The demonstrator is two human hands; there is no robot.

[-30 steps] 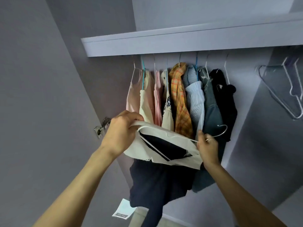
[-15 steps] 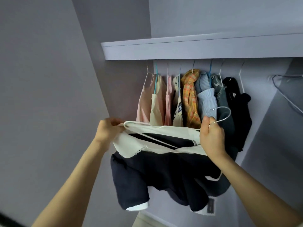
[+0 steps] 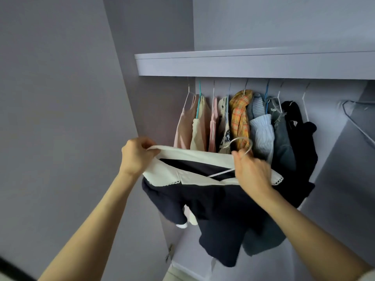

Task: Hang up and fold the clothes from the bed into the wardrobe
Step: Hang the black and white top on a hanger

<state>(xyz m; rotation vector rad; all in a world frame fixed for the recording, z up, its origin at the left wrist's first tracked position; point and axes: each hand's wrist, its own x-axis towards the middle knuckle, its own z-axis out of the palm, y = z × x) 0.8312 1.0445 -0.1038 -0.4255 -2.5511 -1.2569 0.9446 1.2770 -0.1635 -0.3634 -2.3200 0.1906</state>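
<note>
Risk is that the navy dress (image 3: 213,209), held below the shelf (image 3: 243,65) before the hung clothes (image 3: 241,120), slips off its hanger (image 3: 242,146) if your left hand (image 3: 137,154), pinching the white collar (image 3: 194,154), releases while your right hand (image 3: 252,171) grips the hanger's neck.

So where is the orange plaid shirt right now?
Head view, centre: the orange plaid shirt hangs between a printed cream top and a light blue top.

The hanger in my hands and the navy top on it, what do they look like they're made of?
Hanger: thin wire, likely metal with a pale glossy coating; its hook shines. Navy top: soft matte fabric, possibly knit; it droops in folds. Its white collar has lace-like edging.
</note>
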